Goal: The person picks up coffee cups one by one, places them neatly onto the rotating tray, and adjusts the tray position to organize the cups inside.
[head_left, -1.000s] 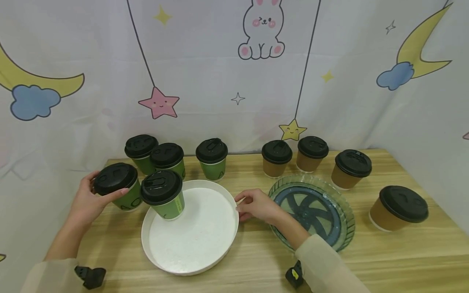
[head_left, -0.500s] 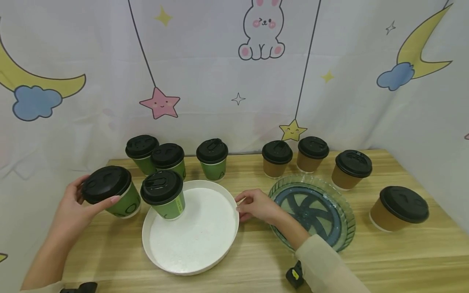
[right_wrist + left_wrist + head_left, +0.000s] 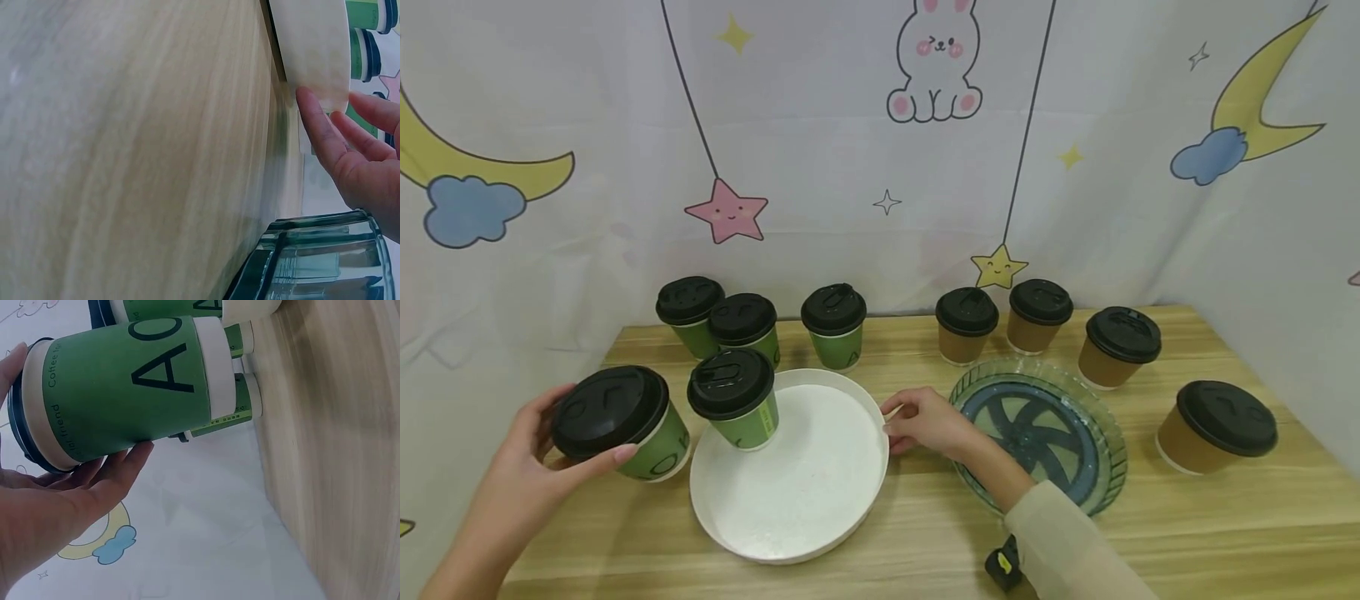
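My left hand [image 3: 523, 471] grips a green paper coffee cup [image 3: 658, 446] with a black lid, left of the round white tray [image 3: 805, 500]. In the left wrist view this cup [image 3: 125, 394] is off the tabletop, with fingers and thumb around it. Another green coffee cup [image 3: 748, 427] stands upright on the tray's left part. At the tray's right rim, my right hand [image 3: 928, 423] pinches the edge; in the right wrist view its fingertips [image 3: 306, 97] touch the tray's side wall [image 3: 315, 50].
Several green lidded cups [image 3: 837, 350] stand behind the tray. A clear greenish glass dish [image 3: 1108, 433] sits right of it, partly under my right forearm. Several brown lidded cups [image 3: 1198, 442] stand behind and right of the dish. A printed white curtain [image 3: 850, 150] hangs behind the table.
My left hand has moved left and nearer to me with the green coffee cup. The right hand and the tray stay in place.
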